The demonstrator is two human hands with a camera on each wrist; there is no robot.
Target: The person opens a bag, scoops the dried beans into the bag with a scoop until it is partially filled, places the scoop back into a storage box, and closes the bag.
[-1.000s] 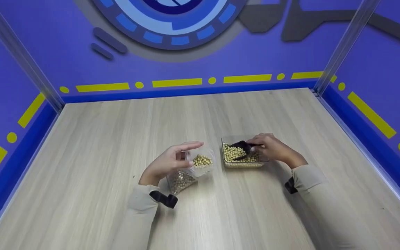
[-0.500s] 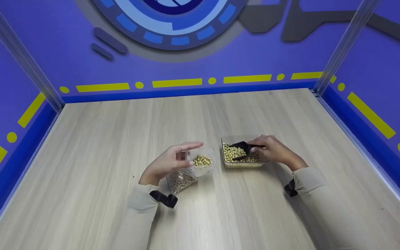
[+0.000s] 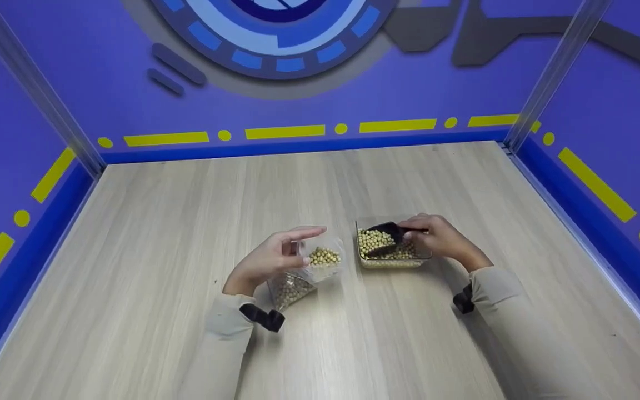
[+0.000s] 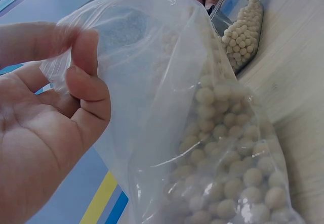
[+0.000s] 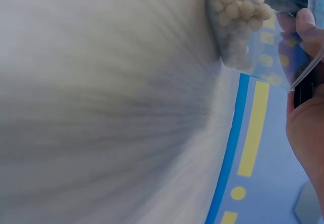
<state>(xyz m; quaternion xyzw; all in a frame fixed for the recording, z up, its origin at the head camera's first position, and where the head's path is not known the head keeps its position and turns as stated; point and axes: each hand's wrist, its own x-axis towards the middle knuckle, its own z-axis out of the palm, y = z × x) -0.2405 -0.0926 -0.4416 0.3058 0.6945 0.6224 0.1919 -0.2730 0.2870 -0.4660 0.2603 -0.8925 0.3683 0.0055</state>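
Note:
My left hand (image 3: 264, 258) pinches the rim of a clear plastic bag (image 4: 147, 82), holding its mouth apart. Small round beige balls (image 4: 223, 183), bean-like, fill the lower bag, which rests on the table; more show through its mouth. To the right stands a clear rectangular container (image 3: 392, 264) with the same sort of balls (image 3: 374, 240) inside. Over its right wall reaches my right hand (image 3: 439, 236), gripping the handle of a black scoop (image 3: 389, 233). The scoop's blade is tilted among the balls; how much it carries is hard to tell. In the right wrist view, fingers (image 5: 306, 27) show behind the container's clear wall.
The wood-grain table (image 3: 186, 222) is bounded by a blue back wall (image 3: 298, 111) and side walls with yellow markings. Metal posts (image 3: 553, 72) stand at the back corners. Black wrist straps (image 3: 263, 318) sit on both sleeves.
The scoop has tilted slightly inside the container, with a small shift of the right hand. My left hand and the bag stay in place.

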